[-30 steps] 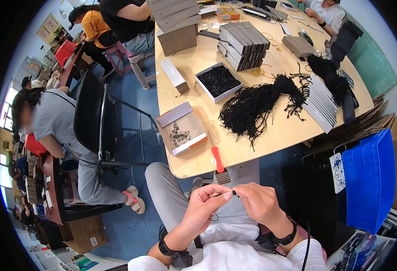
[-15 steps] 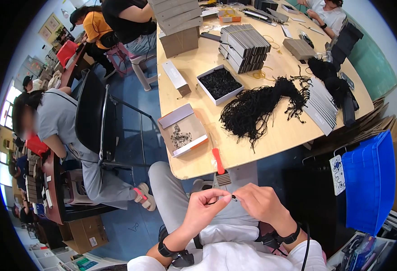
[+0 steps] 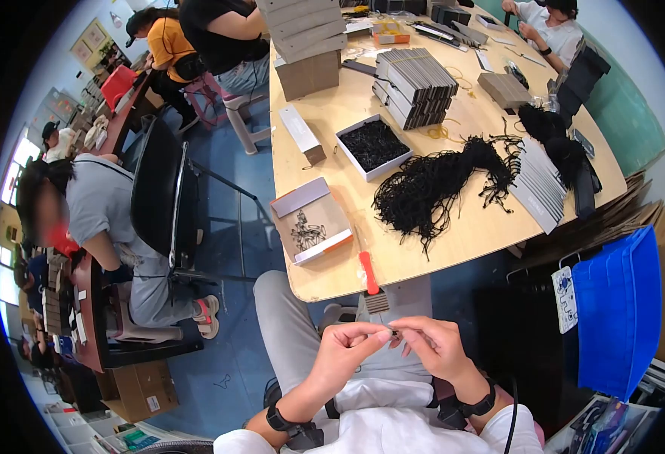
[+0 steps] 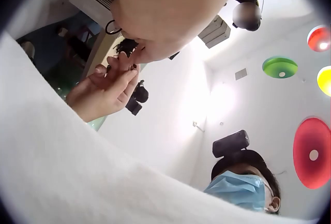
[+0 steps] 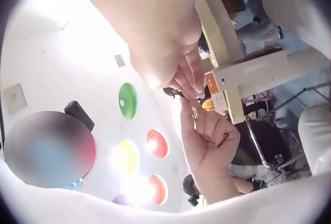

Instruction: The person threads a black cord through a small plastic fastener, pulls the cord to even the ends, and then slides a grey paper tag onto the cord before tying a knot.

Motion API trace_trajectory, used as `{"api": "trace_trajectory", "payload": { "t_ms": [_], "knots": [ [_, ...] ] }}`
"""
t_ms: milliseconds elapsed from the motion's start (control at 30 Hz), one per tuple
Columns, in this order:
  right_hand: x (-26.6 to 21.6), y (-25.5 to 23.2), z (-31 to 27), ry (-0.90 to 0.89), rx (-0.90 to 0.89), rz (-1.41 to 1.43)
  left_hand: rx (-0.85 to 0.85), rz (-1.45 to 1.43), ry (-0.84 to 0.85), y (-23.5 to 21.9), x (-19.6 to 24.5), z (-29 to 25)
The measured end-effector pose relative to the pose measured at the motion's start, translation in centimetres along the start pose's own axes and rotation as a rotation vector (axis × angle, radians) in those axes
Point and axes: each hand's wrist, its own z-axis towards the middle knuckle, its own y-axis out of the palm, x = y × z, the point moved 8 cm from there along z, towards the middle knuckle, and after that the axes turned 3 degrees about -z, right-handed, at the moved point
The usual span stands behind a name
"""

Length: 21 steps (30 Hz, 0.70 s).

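Observation:
In front of my lap both hands meet at the fingertips. My left hand (image 3: 344, 354) pinches a thin black cord (image 5: 223, 140), part of which crosses its palm in the right wrist view. A black loop (image 4: 110, 27) shows beside that hand in the left wrist view. My right hand (image 3: 440, 349) pinches a small dark piece (image 3: 394, 334) at the left fingertips, its other fingers spread. The fingers hide most of this piece, and its kind cannot be told. Ahead lie a box of metal clips (image 3: 332, 198) and a heap of black cords (image 3: 423, 189).
A red-handled tool (image 3: 368, 272) lies at the table edge above a grey striped stack (image 3: 377, 303). Farther back stand a box of small black pieces (image 3: 356, 168) and banded grey stacks (image 3: 415, 83). A blue bin (image 3: 616, 310) is at right, a black chair (image 3: 164, 181) at left.
My right hand has turned and its fingers have spread out more, while the left keeps its pinch. The table has slid slightly right and down in view. The seated person's foot at left has shifted.

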Motion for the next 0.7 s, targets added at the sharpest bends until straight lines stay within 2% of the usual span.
{"api": "trace_trajectory", "payload": {
  "t_ms": [100,200,333,400,700],
  "knots": [
    [-0.1,0.2,-0.3,-0.064,-0.025,-0.021,-0.005,0.02,0.025,0.4,0.2,-0.1],
    [-0.1,-0.1,-0.3,-0.03,0.043,0.007,0.004,0.005,0.067,0.5,0.4,-0.1],
    [0.0,-0.4,-0.5,-0.031,0.045,-0.076,0.031,0.078,0.068,0.1,0.5,-0.2],
    [-1.0,-0.2,-0.6,-0.19,0.045,-0.266,0.047,0.096,0.074,0.0,0.5,-0.3],
    [-2.0,-0.2,-0.6,-0.252,0.051,-0.39,0.059,0.161,0.098,0.3,0.5,-0.2]
  ]
}}
